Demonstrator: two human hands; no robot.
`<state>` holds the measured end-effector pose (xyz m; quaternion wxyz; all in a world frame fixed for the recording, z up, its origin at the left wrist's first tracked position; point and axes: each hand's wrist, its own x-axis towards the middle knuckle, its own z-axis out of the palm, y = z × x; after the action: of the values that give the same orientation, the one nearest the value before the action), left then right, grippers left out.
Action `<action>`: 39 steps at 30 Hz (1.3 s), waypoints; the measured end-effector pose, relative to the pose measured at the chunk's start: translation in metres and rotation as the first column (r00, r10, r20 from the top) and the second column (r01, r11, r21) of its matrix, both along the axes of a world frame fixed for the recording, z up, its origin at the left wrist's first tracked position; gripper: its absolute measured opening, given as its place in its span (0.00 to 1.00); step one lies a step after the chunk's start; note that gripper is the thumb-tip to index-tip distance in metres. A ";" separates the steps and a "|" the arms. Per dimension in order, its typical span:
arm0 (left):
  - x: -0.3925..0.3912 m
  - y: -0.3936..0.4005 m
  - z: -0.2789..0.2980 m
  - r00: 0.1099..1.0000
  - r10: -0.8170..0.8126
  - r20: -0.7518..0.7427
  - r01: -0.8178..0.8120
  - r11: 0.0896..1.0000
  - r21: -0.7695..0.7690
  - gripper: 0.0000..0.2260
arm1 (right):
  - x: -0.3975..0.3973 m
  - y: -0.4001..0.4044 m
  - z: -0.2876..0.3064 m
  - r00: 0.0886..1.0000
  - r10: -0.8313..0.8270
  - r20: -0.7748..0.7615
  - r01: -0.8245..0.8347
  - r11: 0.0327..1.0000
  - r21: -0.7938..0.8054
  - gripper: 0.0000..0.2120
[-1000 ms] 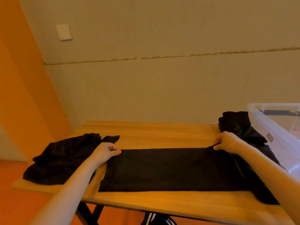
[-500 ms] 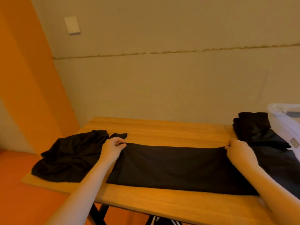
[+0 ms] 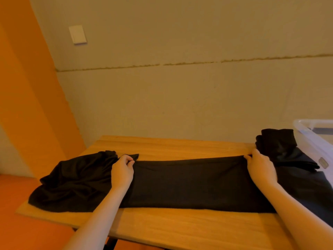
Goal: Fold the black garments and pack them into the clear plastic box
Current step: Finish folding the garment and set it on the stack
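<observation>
Fingers of your left hand [image 3: 122, 170] and right hand [image 3: 259, 168] pinch the long flat black cloth garment's [image 3: 189, 184] far edge.

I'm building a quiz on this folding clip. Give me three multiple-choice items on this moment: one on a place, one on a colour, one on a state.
1. Where is the clear plastic box?
A. At the table's right end
B. On the floor at the left
C. In the middle of the table

2. What colour is the garment being folded?
A. White
B. Black
C. Red

3. What are the hands doing?
A. Both hang idle
B. One reaches into the box
C. Each pinches an end of the garment's far edge

Answers:
1 A: the clear plastic box sits at the right end of the table.
2 B: the flat garment is black, like the crumpled pile at the left.
3 C: the left hand and the right hand each pinch the cloth's far edge.
</observation>
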<state>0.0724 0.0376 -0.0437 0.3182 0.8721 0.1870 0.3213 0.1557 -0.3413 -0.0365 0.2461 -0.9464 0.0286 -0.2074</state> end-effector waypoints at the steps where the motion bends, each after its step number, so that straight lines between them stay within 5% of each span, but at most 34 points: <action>1: 0.003 0.000 -0.001 1.000 0.009 -0.020 -0.008 0.999 0.034 0.05 | 0.002 0.000 -0.004 0.998 -0.027 -0.049 0.024 0.998 -0.065 0.11; 8: 0.003 -0.016 0.012 0.962 0.150 -0.230 -0.077 0.951 0.299 0.13 | 0.000 0.000 -0.001 0.991 -0.093 -0.092 0.060 0.948 -0.312 0.05; 10: -0.003 -0.036 0.021 0.968 0.090 -0.234 0.016 0.910 0.415 0.15 | -0.004 0.003 0.001 1.000 0.011 0.009 -0.008 0.945 -0.328 0.09; 12: -0.012 -0.066 0.026 0.948 -0.059 -0.314 0.175 0.917 0.359 0.19 | -0.015 0.020 0.009 0.984 0.177 0.019 -0.160 0.924 -0.348 0.16; 14: -0.021 -0.094 0.019 0.840 -0.214 -0.499 0.374 0.895 0.244 0.25 | -0.032 0.041 0.015 0.950 0.308 -0.050 -0.308 0.902 -0.302 0.19; 17: -0.031 -0.105 0.004 0.693 -0.183 -0.698 0.460 0.857 0.232 0.27 | -0.064 0.059 0.009 0.898 0.328 -0.293 -0.404 0.879 -0.254 0.26; 20: -0.047 -0.101 0.001 0.687 -0.106 -0.719 0.406 0.877 0.259 0.27 | -0.090 0.051 0.000 0.837 0.296 -0.460 -0.447 0.855 -0.263 0.28; 24: -0.070 -0.100 0.006 0.669 -0.176 -0.722 0.402 0.903 0.152 0.28 | -0.102 0.030 0.004 0.917 0.258 -0.304 -0.319 0.932 -0.174 0.26; 26: -0.079 -0.089 0.012 0.808 -0.200 -0.554 0.288 0.955 0.075 0.27 | -0.099 0.016 0.006 0.972 0.157 -0.176 -0.176 0.980 -0.098 0.24; 28: -0.085 -0.063 0.015 0.930 -0.004 -0.368 0.037 0.996 0.083 0.23 | -0.094 0.004 0.013 0.984 0.059 -0.168 -0.067 0.997 -0.044 0.24; 30: -0.092 -0.036 0.017 0.900 0.145 -0.410 -0.134 0.989 0.054 0.22 | -0.091 0.000 0.019 0.957 0.001 -0.291 -0.017 0.999 -0.051 0.25; 33: -0.104 -0.022 0.017 0.836 0.091 -0.541 -0.119 0.993 -0.017 0.19 | -0.091 0.004 0.022 0.917 -0.039 -0.398 0.016 0.998 -0.061 0.25; 35: -0.111 -0.021 0.016 0.862 0.075 -0.501 -0.101 0.994 -0.026 0.11 | -0.090 0.007 0.022 0.911 -0.048 -0.409 0.038 0.999 -0.033 0.23; 39: -0.120 -0.019 0.017 0.890 0.111 -0.443 -0.146 0.988 -0.046 0.13 | -0.091 0.001 0.026 0.948 -0.037 -0.315 0.055 0.997 0.048 0.11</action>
<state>-0.0472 0.0182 -0.0263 0.2795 0.8946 0.3237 0.1293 0.0652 -0.3401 -0.0104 0.2601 -0.9591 0.0952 -0.0593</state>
